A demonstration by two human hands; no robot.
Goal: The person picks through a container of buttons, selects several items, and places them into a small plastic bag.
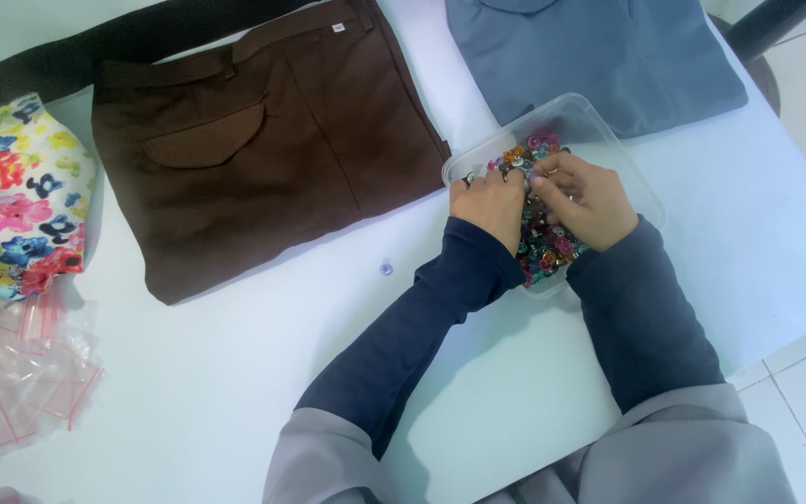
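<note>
Digging in a clear plastic container [599, 131] full of small colourful buttons [543, 245], both hands are down among the pieces. The left hand [489, 203] lies at the container's left edge with its fingers bent into the pile, and the right hand [585, 198] is beside it, fingertips pressed together as if pinching one small piece; whether the left hand really holds something I cannot tell, because the buttons hide the fingertips.

The container stands on the white table [235, 373], touching the lower right corner of the folded brown trousers [263, 140] and just below the folded blue garment [599, 56]. One loose pale button [385, 269] already lies on the table, to the left of the container.

I think the main risk is spilling. The container is light and shallow, and both wrists lean over its near wall, so a push could tip or slide it and scatter the pieces. The right edge of the table is also near the container, so pieces could roll off to the floor. A small slippery piece may slip from the pinch as well.
</note>
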